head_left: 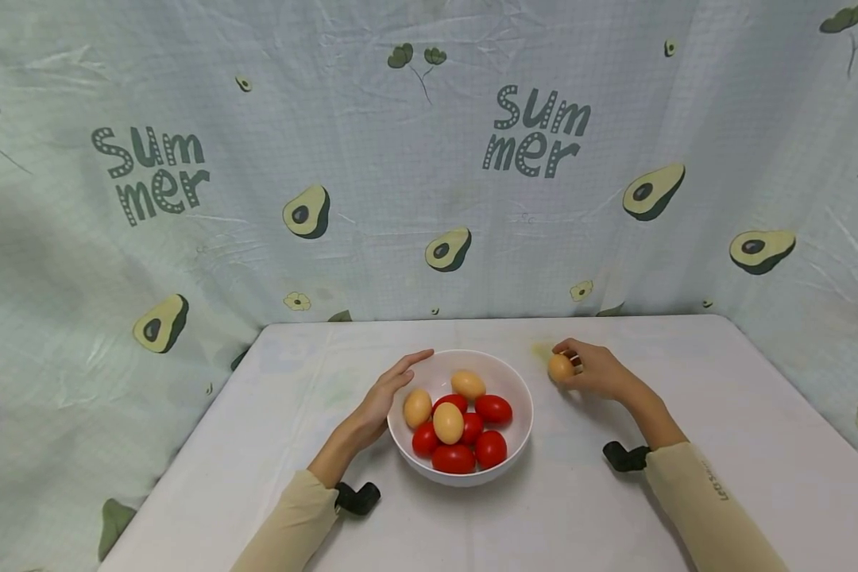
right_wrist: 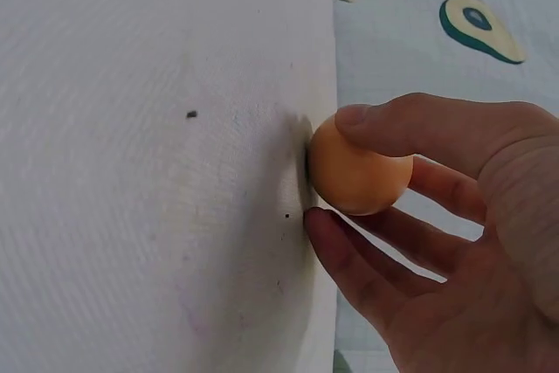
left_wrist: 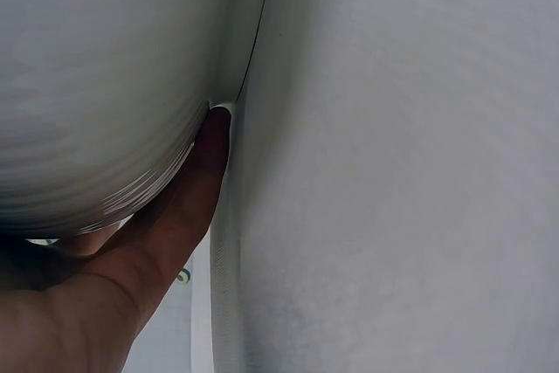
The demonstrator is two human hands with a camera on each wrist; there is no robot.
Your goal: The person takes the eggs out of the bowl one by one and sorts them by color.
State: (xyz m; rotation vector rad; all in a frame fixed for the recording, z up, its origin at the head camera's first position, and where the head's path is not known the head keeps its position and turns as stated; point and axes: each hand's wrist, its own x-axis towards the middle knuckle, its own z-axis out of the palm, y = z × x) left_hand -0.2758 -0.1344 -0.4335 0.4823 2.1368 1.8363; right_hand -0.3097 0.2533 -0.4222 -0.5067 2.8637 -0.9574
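Note:
A white bowl (head_left: 465, 480) holds three brown eggs (head_left: 447, 423) and several small red tomatoes (head_left: 491, 450). My left hand (head_left: 380, 397) rests against the bowl's left side, its fingers stretched along the rim. The left wrist view has the hand (left_wrist: 144, 259) touching the outer wall of the bowl (left_wrist: 96, 85). To the right of the bowl, my right hand (head_left: 597, 372) pinches a brown egg (head_left: 561, 368) at the table surface. From the right wrist, the thumb lies over the egg (right_wrist: 360, 170), with fingers on its other side.
The white table (head_left: 329, 365) ends at a hanging cloth (head_left: 372, 159) printed with avocados and lettering, which also runs along both sides. A black wrist mount (head_left: 357, 499) juts from the left sleeve, and another mount (head_left: 625, 457) from the right sleeve.

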